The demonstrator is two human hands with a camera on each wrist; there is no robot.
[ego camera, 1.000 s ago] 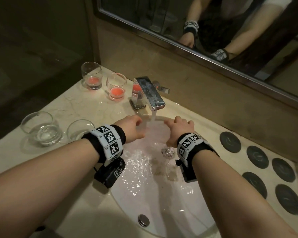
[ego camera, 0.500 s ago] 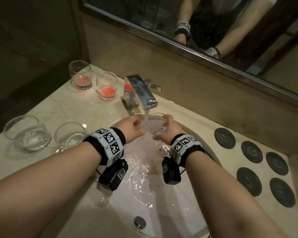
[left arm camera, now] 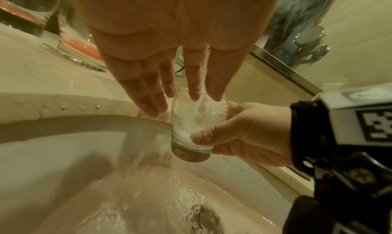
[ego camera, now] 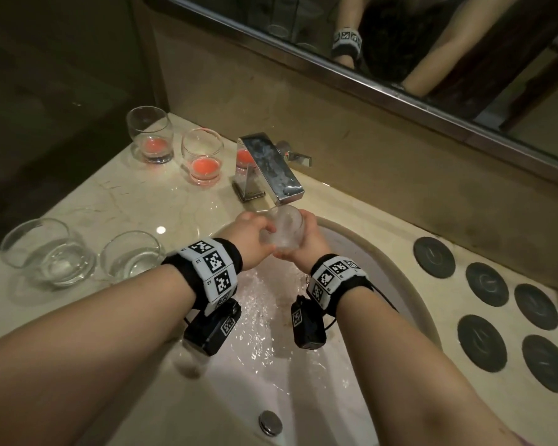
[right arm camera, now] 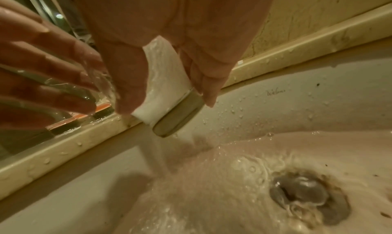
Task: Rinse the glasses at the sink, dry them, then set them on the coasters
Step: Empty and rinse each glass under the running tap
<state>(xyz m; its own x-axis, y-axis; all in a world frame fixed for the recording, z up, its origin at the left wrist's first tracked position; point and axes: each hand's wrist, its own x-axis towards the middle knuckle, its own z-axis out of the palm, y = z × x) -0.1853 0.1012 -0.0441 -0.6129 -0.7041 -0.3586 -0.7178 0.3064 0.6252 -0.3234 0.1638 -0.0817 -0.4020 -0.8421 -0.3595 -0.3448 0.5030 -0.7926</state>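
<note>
A small clear glass (ego camera: 284, 233) full of foaming water is held right under the chrome faucet (ego camera: 273, 170), over the sink (ego camera: 384, 252). My right hand (ego camera: 305, 241) grips it round the side, thumb near the base (left arm camera: 203, 137). In the right wrist view the glass (right arm camera: 165, 80) sits tilted between thumb and fingers of my right hand (right arm camera: 168, 106). My left hand (left arm camera: 182, 100) has straight fingers, their tips at the mouth of the glass (left arm camera: 191, 120). Water runs from the glass into the basin.
Three glasses with red liquid (ego camera: 150, 136) (ego camera: 202, 157) (ego camera: 245, 156) stand back left by the faucet. Two glasses with clear water (ego camera: 47, 254) (ego camera: 131, 257) stand at the left. Several dark round coasters (ego camera: 487, 284) lie right of the sink. A mirror (ego camera: 400, 43) is behind.
The glass has come up from low over the basin to just under the spout. My left fingers have moved onto its mouth, and the right hand now wraps its side.
</note>
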